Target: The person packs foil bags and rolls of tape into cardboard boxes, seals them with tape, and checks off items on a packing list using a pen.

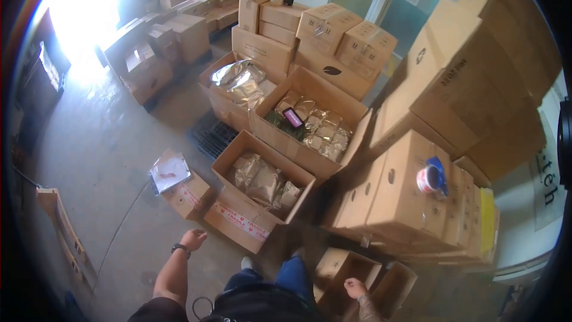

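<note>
My left hand (193, 240), a dark watch on its wrist, hangs in front of me with loosely curled fingers and nothing showing in them. It is nearest to a cardboard box with red-and-white fragile tape (237, 219) and a smaller taped box (189, 195). On that smaller box lies a paper in a clear plastic sleeve (169, 174). My right hand (356, 288) is curled closed, no object showing in it, and overlaps an open cardboard box (335, 267) by my feet. Ahead, another open box (221, 161) holds crumpled silvery foil packs (259, 179).
A larger open box (262, 128) contains foil packs and a pink-and-black item (293, 117). Foil fills the box (223, 100) behind it. Tape rolls (428, 179) sit on stacked cartons (393, 203) at right. A wooden frame (61, 226) lies on the floor at left.
</note>
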### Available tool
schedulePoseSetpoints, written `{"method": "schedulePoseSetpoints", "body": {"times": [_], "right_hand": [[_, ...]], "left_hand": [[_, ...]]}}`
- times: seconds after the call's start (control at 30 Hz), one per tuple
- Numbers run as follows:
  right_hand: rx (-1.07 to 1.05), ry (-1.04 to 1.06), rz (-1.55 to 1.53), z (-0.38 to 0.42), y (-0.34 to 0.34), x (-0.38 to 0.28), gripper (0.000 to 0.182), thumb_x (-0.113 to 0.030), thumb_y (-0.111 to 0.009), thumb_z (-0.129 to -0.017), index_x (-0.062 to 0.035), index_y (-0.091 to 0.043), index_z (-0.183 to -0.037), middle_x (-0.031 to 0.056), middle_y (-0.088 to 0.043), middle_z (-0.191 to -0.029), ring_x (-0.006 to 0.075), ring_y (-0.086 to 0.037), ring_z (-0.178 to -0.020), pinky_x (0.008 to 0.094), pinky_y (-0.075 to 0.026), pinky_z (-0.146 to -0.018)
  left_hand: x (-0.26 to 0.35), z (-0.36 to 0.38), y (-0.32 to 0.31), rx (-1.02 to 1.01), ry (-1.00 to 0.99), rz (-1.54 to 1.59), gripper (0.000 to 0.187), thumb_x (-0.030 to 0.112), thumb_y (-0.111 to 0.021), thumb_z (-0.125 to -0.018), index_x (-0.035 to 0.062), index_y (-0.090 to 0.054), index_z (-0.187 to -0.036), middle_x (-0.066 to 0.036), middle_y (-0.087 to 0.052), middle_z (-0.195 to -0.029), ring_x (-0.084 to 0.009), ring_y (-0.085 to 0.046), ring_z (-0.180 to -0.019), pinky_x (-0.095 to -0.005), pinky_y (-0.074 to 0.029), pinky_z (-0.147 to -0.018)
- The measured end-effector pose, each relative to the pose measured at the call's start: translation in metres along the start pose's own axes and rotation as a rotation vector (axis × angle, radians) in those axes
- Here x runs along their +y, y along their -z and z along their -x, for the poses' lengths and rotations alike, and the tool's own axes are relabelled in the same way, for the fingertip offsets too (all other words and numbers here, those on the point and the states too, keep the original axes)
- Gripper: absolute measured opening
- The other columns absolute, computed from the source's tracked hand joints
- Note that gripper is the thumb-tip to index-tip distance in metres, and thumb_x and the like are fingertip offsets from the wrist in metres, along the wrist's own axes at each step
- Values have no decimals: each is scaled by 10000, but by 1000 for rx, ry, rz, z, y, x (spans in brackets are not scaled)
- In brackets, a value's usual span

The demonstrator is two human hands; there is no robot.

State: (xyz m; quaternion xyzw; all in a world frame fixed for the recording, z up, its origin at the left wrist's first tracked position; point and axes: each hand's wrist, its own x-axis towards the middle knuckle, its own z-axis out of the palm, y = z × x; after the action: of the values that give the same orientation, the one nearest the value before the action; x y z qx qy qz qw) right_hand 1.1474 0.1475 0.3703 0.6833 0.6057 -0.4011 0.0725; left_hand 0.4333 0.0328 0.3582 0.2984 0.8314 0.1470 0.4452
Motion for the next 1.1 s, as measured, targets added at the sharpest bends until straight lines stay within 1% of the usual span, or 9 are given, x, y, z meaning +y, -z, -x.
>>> {"method": "schedulePoseSetpoints", "body": {"times": [0.17, 0.33, 0.43, 0.5, 0.63, 0.73, 0.77, 0.9, 1.1], "right_hand": [[-104, 221, 57, -195, -32, -88, 414, -458, -660, -942, -54, -717, -1010, 153, -747, -955, 253, -734, -840, 383, -575, -803], [-370, -133, -121, -323, -69, -237, 774, -765, -603, -848, -15, -662, -1030, 68, -661, -764, 159, -640, -616, 340, -574, -535], [-515, -178, -38, -386, -95, -285, 839, -810, -568, -827, 17, -673, -923, 119, -690, -727, 177, -646, -541, 341, -555, -488], [-383, -81, 95, -399, -116, -291, 739, -698, -563, -888, 12, -682, -723, 155, -654, -568, 218, -672, -516, 364, -554, -505], [-139, 16, 198, -407, -150, -263, 576, -477, -551, -906, 61, -688, -753, 215, -671, -632, 352, -715, -651, 446, -577, -710], [277, 237, 275, -404, -195, -227, 579, -473, -551, -909, 62, -686, -734, 223, -683, -661, 367, -725, -710, 454, -571, -754], [228, 255, 264, -397, -194, -230, 574, -460, -563, -910, 68, -680, -717, 218, -669, -631, 363, -711, -664, 447, -573, -719], [-133, 7, 43, -347, -231, -221, 568, -453, -583, -929, 47, -668, -673, 168, -652, -579, 286, -664, -533, 414, -552, -576], [-331, -244, -125, -225, -310, -209, 574, -454, -600, -964, 2, -631, -618, 110, -630, -552, 202, -608, -450, 362, -498, -469]], "left_hand": [[56, -81, -51, 69, 66, 320, 656, 382, -724, -931, 39, -494, -1440, -169, -670, -1248, -247, -700, -997, -379, -576, -833], [119, -168, -120, 249, 460, 850, 876, 480, -742, -898, 131, -289, -1562, -161, -565, -1337, -287, -669, -1014, -496, -546, -841], [123, -223, -150, 36, 584, 886, 782, 533, -702, -902, 11, -451, -1428, -205, -605, -1213, -373, -664, -1073, -593, -518, -812], [158, -231, -157, 108, 639, 870, 702, 577, -661, -909, -20, -581, -1269, -182, -653, -1037, -323, -706, -958, -529, -549, -768], [149, -255, -171, 52, 413, 583, 488, 488, -604, -946, 22, -695, -1060, -149, -667, -693, -272, -734, -727, -397, -577, -687], [114, -282, -180, -76, -78, -170, 424, 368, -567, -951, -37, -685, -999, -212, -713, -783, -330, -740, -747, -424, -581, -738], [83, -292, -199, 99, -237, -337, 347, 248, -523, -939, -63, -677, -930, -211, -726, -805, -375, -734, -765, -459, -580, -772], [66, -252, -148, 41, 122, 374, 283, 194, -493, -937, -15, -682, -908, -242, -698, -953, -399, -692, -959, -489, -544, -860], [-8, -191, -118, -75, -70, 24, 299, 213, -490, -946, -21, -659, -869, -241, -689, -950, -405, -681, -907, -481, -545, -817]]}}
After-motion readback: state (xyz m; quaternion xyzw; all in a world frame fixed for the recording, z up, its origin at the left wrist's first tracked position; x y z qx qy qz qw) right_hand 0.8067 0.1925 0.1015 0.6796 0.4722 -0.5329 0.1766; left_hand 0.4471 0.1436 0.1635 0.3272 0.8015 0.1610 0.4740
